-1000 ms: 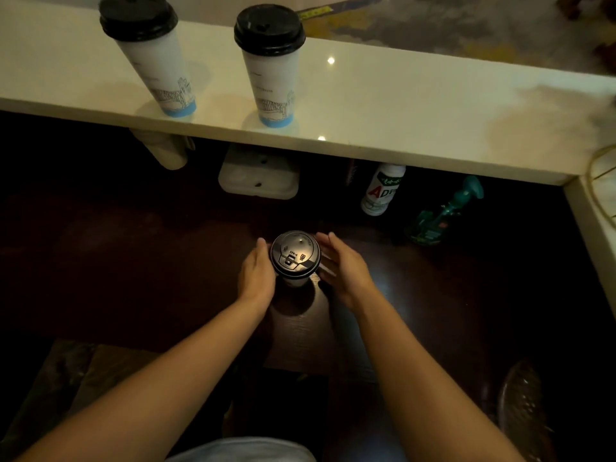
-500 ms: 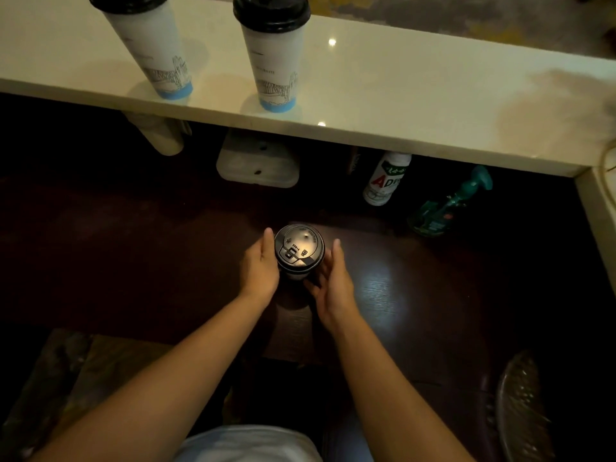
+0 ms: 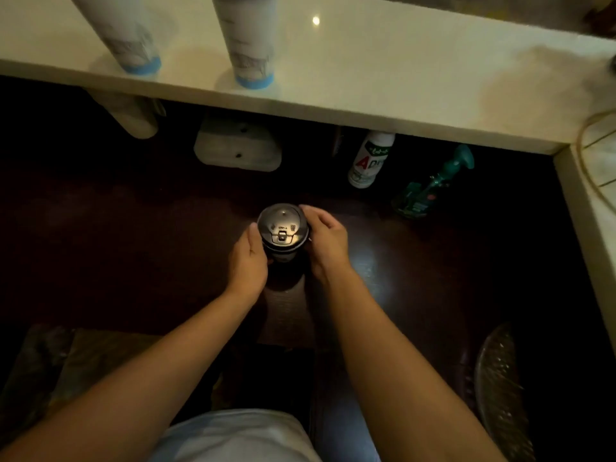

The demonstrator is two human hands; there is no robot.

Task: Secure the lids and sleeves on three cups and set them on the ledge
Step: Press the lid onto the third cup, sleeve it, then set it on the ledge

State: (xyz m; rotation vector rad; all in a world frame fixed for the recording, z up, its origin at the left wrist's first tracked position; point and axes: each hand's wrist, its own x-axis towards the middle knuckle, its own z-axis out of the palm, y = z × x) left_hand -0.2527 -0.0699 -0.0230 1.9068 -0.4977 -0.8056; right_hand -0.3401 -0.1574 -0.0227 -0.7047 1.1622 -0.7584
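A cup with a black lid (image 3: 282, 228) stands on the dark wooden counter (image 3: 133, 235) below the ledge. My left hand (image 3: 249, 261) presses against its left side. My right hand (image 3: 325, 243) curls around the lid's right rim. Both hands grip the cup between them; its body is mostly hidden under the lid and my fingers. Two tall white cups, one at the left (image 3: 121, 31) and one to its right (image 3: 248, 41), stand on the pale ledge (image 3: 383, 75); their tops are cut off by the frame.
Under the ledge sit a white box (image 3: 238, 148), a white bottle with red letters (image 3: 370, 160) and a green spray bottle (image 3: 430, 185). A woven object (image 3: 500, 391) lies at the lower right. A pale wall edge (image 3: 586, 195) borders the right side.
My right hand has gone from open beside the cup to wrapped over the lid's rim. My left hand stays on the cup. The view has tilted down, cutting off the ledge cups' lids.
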